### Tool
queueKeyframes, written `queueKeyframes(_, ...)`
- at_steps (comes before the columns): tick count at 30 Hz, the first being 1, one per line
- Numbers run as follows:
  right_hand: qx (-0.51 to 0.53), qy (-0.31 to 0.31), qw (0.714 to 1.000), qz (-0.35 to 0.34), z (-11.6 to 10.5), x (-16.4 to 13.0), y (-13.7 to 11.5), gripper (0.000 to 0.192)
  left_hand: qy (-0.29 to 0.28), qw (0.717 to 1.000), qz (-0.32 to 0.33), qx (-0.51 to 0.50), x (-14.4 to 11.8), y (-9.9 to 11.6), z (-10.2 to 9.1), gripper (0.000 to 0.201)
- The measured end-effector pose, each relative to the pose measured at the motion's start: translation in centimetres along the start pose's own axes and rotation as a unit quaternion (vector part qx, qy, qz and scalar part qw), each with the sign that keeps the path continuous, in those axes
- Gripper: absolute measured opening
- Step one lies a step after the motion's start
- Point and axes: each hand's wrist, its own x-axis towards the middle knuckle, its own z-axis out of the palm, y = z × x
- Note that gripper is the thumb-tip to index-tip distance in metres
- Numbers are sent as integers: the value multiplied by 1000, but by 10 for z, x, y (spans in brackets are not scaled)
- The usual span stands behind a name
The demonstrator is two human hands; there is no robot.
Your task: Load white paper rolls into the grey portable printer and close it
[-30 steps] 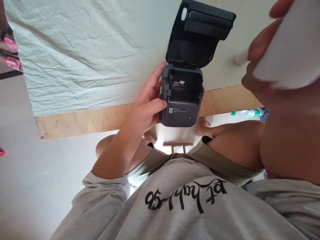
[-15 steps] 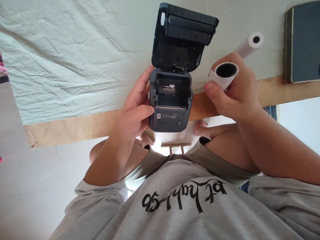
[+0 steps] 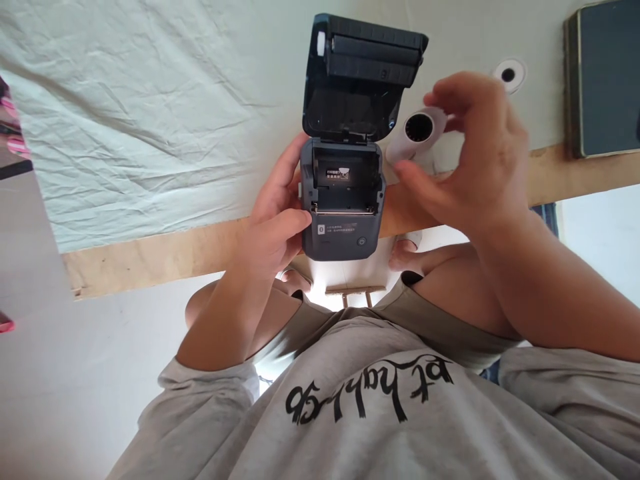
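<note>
My left hand [image 3: 277, 223] is wrapped round the left side of a dark grey portable label printer [image 3: 345, 237], its thumb on the front edge. The black lid [image 3: 355, 110] is flipped up, so the paper bay with a small printed sticker shows. Just right of the printer, my right hand [image 3: 480, 150] has a white paper roll [image 3: 437, 127] between thumb and fingers, its dark core facing me. Some blur covers the roll and fingertips. A second white paper roll [image 3: 519, 77] lies behind the right hand, mostly hidden by it.
A dark flat device with a pale rim [image 3: 605, 80] lies at the right of the table. Wrinkled pale cloth [image 3: 175, 133] covers the tabletop above a bare wooden edge [image 3: 145, 263]. Pink objects [image 3: 17, 143] are cut off at the far left.
My right hand has moved the paper roll left and slightly up, close beside the printer, and its fingers have spread wider around it. My left hand and the printer have barely moved.
</note>
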Motion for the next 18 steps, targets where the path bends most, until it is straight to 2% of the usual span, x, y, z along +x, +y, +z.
queueKeyframes(2, -17, 65, 996, -56, -14, 2, 0, 42, 3, 1000, -3, 24, 0, 0, -1, 71)
queueKeyframes(3, -34, 84, 994, -57, -22, 4, 1, 39, 3, 999, -3, 38, 0, 0, -1, 69)
queueKeyframes(5, -74, 79, 994, -4, -36, 6, 5, 40, -2, 998, 0, 60, 0, -1, -2, 66)
queueKeyframes(7, -105, 40, 991, 79, -42, 8, 11, 44, -7, 998, -1, 69, 0, -1, -3, 65)
queueKeyframes(10, -109, 20, 982, 155, -35, 9, 21, 54, -6, 999, -4, 52, -1, -2, -3, 67)
queueKeyframes(14, -72, -1, 964, 257, -10, 10, 33, 68, 2, 999, -21, 28, 1, -1, -4, 72)
queueKeyframes(18, -72, 1, 953, 293, 3, 13, 36, 52, -2, 1000, -17, 8, 2, -1, -4, 76)
